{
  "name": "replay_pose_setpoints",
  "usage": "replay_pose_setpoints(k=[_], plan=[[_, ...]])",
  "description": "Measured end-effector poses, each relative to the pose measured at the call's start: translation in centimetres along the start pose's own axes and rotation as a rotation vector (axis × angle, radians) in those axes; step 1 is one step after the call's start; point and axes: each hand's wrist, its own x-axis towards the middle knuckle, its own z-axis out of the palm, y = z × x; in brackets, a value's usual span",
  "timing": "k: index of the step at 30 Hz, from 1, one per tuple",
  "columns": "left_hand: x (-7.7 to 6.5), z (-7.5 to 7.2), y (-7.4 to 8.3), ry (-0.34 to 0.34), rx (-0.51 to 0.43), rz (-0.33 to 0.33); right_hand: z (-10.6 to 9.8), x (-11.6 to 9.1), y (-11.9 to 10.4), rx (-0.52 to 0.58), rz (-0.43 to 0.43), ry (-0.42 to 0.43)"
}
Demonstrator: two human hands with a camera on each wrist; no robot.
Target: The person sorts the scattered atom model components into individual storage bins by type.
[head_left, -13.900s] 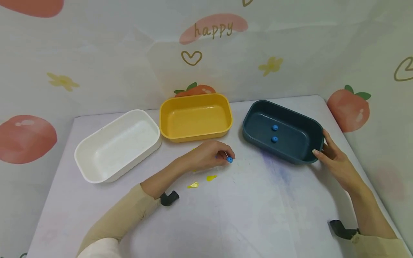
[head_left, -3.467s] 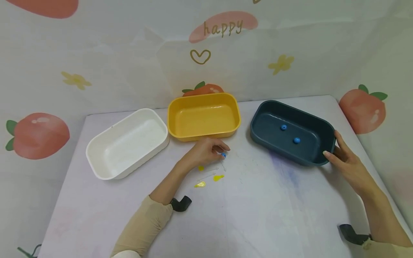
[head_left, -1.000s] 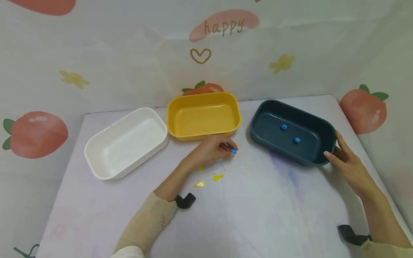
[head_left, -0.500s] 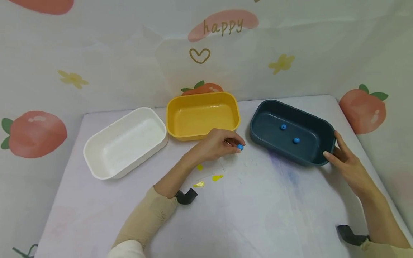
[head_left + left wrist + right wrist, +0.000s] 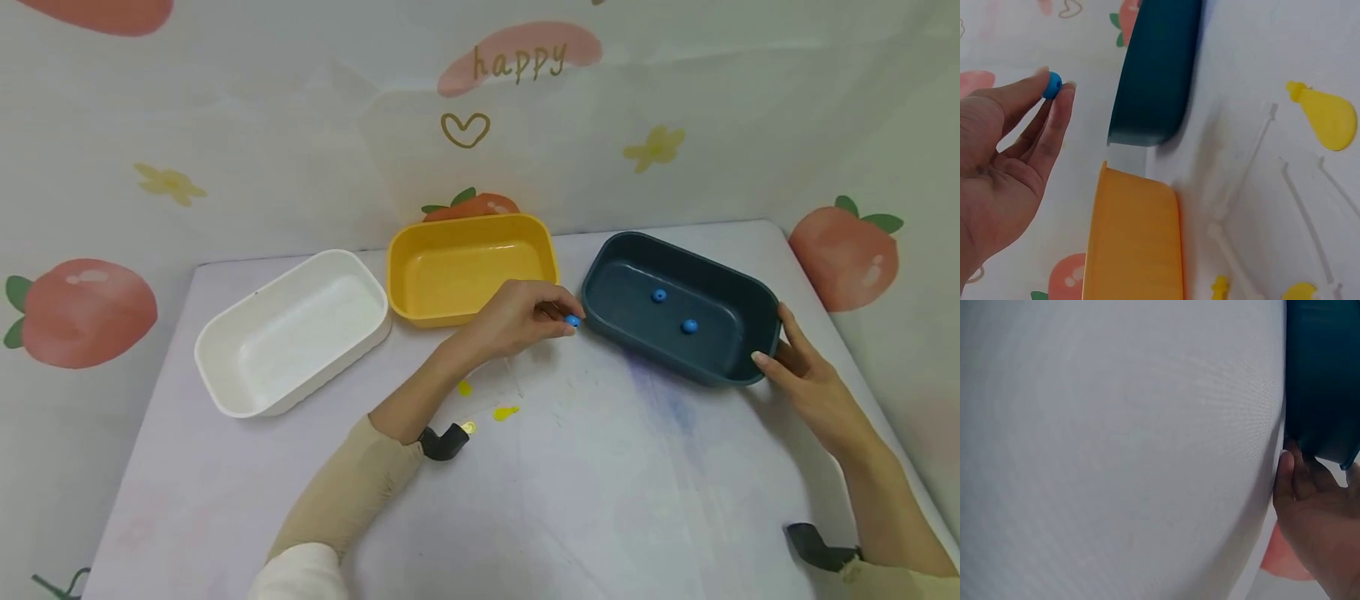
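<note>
Between thumb and fingertips, my left hand (image 5: 517,321) pinches a small round blue bead (image 5: 573,321) with a hole in it. In the head view the bead is right at the left edge of the dark teal bin (image 5: 675,350); the left wrist view shows the bead (image 5: 1052,85) raised clear of the table. Two similar blue beads (image 5: 658,296) lie apart on the bin's floor. My right hand (image 5: 806,396) grips the bin's right end, thumb over the rim and fingers against the outer wall, as the right wrist view also shows.
A yellow bin (image 5: 465,279) stands behind my left hand, with a white bin (image 5: 292,333) to its left. Several flat yellow teardrop-shaped pieces (image 5: 1329,119) and thin whitish sticks (image 5: 1249,159) lie on the table. My left forearm's black wrist mount (image 5: 444,443) partly covers one yellow piece.
My left hand, holding the bead, has moved right and away from me, from above the yellow pieces to the teal bin's edge. The right hand and bin have stayed put over the last second.
</note>
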Motion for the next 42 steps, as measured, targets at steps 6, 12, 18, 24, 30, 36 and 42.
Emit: replay_pose_setpoints(k=[6,12,18,24,30,36,42], plan=[[0.6,0.1,0.2,0.003,0.007,0.014,-0.1,0.0,0.0,0.005,-0.016,-0.011],[1.3,0.5,0.4,-0.031,-0.015,0.009,-0.2,0.1,0.1,-0.003,-0.015,-0.011],[1.9,0.7,0.8,-0.050,-0.027,-0.020,-0.3,-0.1,0.3,-0.014,-0.022,-0.025],[2.5,0.7,1.2,-0.058,-0.012,-0.033,-0.3,-0.1,0.3,-0.024,-0.014,-0.026],[3.4,0.9,1.5,-0.062,0.016,-0.001,-0.4,0.2,0.2,-0.018,-0.011,-0.028],[4.5,1.4,1.6,-0.068,0.052,0.053,-0.4,0.2,0.1,-0.010,-0.021,-0.033],[5.7,1.8,1.8,-0.069,0.078,0.052,-0.4,0.1,0.2,-0.018,-0.022,-0.028]])
